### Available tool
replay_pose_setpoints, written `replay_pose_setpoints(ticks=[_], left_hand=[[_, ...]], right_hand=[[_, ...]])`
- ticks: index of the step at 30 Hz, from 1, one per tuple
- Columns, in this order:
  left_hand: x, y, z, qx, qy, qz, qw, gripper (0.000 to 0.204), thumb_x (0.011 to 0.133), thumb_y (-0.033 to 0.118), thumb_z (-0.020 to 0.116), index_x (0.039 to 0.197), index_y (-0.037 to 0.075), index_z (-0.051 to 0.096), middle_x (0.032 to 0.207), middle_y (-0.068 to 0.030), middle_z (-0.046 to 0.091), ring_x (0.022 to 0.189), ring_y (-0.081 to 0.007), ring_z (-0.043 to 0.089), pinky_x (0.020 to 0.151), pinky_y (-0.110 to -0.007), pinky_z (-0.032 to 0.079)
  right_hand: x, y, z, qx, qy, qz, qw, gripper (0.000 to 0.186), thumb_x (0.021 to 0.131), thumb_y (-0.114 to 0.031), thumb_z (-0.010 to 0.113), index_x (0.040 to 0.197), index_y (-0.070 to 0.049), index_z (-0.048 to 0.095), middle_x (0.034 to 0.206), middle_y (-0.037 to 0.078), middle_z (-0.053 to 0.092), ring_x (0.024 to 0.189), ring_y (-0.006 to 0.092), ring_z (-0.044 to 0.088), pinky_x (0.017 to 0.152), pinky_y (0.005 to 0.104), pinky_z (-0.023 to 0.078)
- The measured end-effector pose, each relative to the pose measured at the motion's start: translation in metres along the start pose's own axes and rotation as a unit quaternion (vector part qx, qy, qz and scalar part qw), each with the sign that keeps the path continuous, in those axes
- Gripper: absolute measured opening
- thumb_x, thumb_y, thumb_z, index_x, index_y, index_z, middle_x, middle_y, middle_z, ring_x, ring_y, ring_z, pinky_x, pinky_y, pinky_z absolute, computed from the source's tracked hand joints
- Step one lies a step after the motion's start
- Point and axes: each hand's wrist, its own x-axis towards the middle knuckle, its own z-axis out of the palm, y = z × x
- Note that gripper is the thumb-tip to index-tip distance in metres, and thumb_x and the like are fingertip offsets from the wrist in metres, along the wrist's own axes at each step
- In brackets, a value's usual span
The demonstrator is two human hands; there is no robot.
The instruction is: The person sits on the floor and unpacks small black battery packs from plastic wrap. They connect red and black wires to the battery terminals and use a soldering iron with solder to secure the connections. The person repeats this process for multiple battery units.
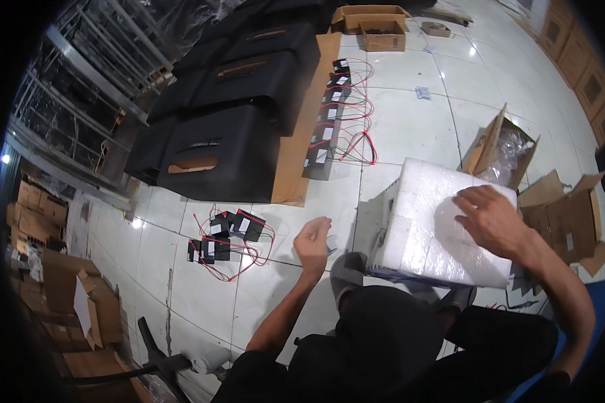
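Note:
A large white foam block (pixel 430 221) with a shiny clear film on top stands in front of me, right of the middle. Over its right part is my right hand (pixel 487 218), fingers stretched and a little apart; whether they touch the film is hard to tell. My left hand (pixel 311 243) is off to the left of the block, above the floor, with fingers curled and pressed together. Anything inside that pinch is hidden. Left of this hand lies a small heap of black box-shaped parts (pixel 215 245) with white labels and red and black wires.
Black moulded covers (pixel 215 151) stand in rows on cardboard at the far left. Beside them runs a line of black wired boxes (pixel 321 151). Open cartons (pixel 561 221) are at the right, one with clear wrap (pixel 504 158). A chair base (pixel 165 363) is near left.

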Motion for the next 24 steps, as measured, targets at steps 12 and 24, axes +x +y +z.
replay_pose_setpoints(ticks=[12, 24], left_hand=[[-0.151, 0.323, 0.044, -0.51, -0.232, 0.648, 0.517, 0.024, 0.101, 0.019, 0.055, 0.117, 0.003, 0.063, 0.12, -0.0106, 0.063, 0.114, -0.019, 0.057, 0.102, -0.036, 0.047], [-0.177, 0.339, 0.063, -0.493, -0.194, 0.633, 0.565, 0.031, 0.098, 0.022, 0.057, 0.125, 0.008, 0.062, 0.127, -0.0067, 0.061, 0.114, -0.0193, 0.056, 0.101, -0.036, 0.044]], right_hand=[[-0.031, -0.006, 0.077, -0.121, 0.095, -0.005, 0.988, 0.042, 0.096, -0.018, 0.052, 0.125, 0.012, 0.055, 0.132, 0.029, 0.055, 0.125, 0.0367, 0.054, 0.098, 0.04, 0.049], [-0.034, -0.02, 0.078, -0.205, 0.034, 0.013, 0.978, 0.051, 0.091, -0.014, 0.05, 0.13, 0.018, 0.049, 0.134, 0.034, 0.053, 0.124, 0.0401, 0.054, 0.096, 0.0429, 0.05]])
